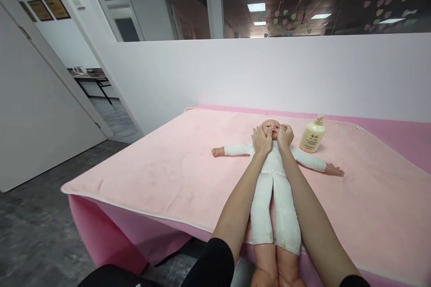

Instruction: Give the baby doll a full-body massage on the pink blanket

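Observation:
A baby doll (274,160) with a white cloth body lies on its back, its arms spread and its legs toward me. My left hand (261,141) rests against one side of the doll's head (270,123), fingers stretched out and the thumb near its mouth. On the other side of the face, my right hand (285,135) touches the cheek with its fingers curled in. What those curled fingers hold, if anything, is hidden. Close by on the right, a pale yellow pump bottle (312,135) stands upright beside the doll's arm.
A pink blanket (161,166) covers the table, and pink cloth (101,228) hangs over its front left edge. Behind runs a white wall (235,71) with a window above. At the left are a door (40,98) and a doorway to another room.

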Demonstrator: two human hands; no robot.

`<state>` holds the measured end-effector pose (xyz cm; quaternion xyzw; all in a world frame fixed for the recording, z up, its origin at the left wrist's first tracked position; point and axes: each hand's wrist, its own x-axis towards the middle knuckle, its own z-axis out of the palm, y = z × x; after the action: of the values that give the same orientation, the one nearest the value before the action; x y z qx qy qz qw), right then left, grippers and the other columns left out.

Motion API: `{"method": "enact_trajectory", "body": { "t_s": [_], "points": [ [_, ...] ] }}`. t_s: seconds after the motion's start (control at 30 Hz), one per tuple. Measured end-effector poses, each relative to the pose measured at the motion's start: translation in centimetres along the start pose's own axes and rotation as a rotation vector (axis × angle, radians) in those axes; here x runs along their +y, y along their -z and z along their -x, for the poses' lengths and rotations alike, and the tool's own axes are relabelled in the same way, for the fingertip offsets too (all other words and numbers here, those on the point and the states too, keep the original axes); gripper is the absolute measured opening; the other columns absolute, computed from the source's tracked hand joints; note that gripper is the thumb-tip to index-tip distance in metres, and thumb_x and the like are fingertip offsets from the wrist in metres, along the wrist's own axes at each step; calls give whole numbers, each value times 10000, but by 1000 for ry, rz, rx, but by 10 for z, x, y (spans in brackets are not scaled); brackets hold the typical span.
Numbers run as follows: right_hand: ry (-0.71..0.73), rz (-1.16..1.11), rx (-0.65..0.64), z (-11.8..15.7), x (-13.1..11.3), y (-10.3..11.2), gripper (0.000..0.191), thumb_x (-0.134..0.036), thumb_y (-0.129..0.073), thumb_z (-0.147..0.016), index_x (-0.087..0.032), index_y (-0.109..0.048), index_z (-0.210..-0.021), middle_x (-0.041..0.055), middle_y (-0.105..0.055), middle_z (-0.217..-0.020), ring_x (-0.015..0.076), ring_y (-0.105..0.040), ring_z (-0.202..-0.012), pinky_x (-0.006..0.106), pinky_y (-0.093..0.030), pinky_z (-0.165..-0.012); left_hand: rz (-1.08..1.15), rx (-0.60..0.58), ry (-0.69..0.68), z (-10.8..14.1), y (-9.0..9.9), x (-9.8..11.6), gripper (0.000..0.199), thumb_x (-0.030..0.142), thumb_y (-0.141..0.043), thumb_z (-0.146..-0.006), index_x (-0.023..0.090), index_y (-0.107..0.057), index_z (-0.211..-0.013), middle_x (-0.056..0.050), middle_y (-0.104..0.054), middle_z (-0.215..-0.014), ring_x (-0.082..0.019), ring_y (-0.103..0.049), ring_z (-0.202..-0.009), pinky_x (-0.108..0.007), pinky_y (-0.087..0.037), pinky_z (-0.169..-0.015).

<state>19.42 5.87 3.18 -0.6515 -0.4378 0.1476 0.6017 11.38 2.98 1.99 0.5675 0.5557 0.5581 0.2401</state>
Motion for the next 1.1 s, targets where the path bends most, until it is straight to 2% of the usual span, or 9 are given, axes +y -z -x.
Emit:
{"method": "enact_trajectory", "body": {
  "t_s": [0.1,0.17,0.23,0.3,0.4,0.47,0.63,0.87,1.1],
  "points": [
    [40,-2,-4,-3,2,-2,263,-268,-409,-728,-149,-602,-862,108,-585,-965,215,-517,-915,324,-356,-887,18,63,-97,-12,-2,-4,431,393,-418,-855,173,-479,-1220,-113,-456,-1348,-246,-298,-1321,-398,-134,-1098],
    [20,-17,-7,-4,3,-4,253,-257,-431,-714,-153,-606,-864,96,-559,-967,211,-506,-906,336,-353,-901,58,111,-39,-23,-3,-6,387,376,-373,-876,173,-534,-1163,-100,-566,-1228,-217,-458,-1202,-356,-259,-1054],
    [-17,-46,-22,-6,4,-4,230,-255,-446,-709,-160,-600,-850,83,-541,-952,204,-503,-889,340,-359,-901,113,133,69,-34,-5,-7,377,387,-365,-879,178,-571,-1115,-85,-605,-1171,-196,-522,-1127,-311,-350,-988],
    [-38,-77,-36,-8,6,-3,200,-270,-467,-707,-170,-581,-837,69,-528,-934,200,-499,-895,341,-358,-909,152,78,94,-42,-9,-6,367,363,-449,-846,181,-559,-1145,-73,-580,-1220,-178,-523,-1135,-268,-371,-968],
    [-47,-104,-28,-10,9,-4,175,-316,-510,-699,-194,-525,-825,54,-510,-931,208,-480,-958,356,-334,-941,127,-26,-17,-47,-17,-5,413,300,-554,-782,163,-550,-1171,-79,-539,-1275,-185,-487,-1183,-257,-343,-1005],
    [-64,-123,-27,-11,10,-6,194,-330,-535,-686,-207,-476,-824,47,-505,-944,208,-469,-991,359,-325,-948,78,-41,-80,-45,-19,-5,405,292,-565,-772,165,-559,-1157,-83,-545,-1265,-193,-485,-1183,-278,-335,-1018],
    [-127,-225,-161,-9,8,-5,249,-340,-542,-687,-217,-418,-864,5,-530,-880,164,-527,-860,314,-387,-850,38,-1,-96,-38,-15,-4,332,276,-509,-810,180,-560,-1123,-76,-568,-1218,-187,-504,-1145,-294,-364,-993],
    [-1,-281,-69,-5,1,3,201,-258,-532,-666,-207,-527,-860,-6,-591,-860,135,-556,-838,283,-406,-845,24,129,-105,-29,-7,1,232,246,-514,-805,206,-572,-1026,-59,-593,-1136,-174,-515,-1101,-296,-367,-985],
    [-5,-283,-90,-10,5,1,281,-224,-581,-622,-145,-608,-889,59,-639,-958,155,-584,-866,299,-431,-871,17,133,-114,-27,-7,1,275,221,-562,-765,205,-563,-1039,-66,-578,-1144,-180,-502,-1118,-292,-362,-990]
  ]
}}
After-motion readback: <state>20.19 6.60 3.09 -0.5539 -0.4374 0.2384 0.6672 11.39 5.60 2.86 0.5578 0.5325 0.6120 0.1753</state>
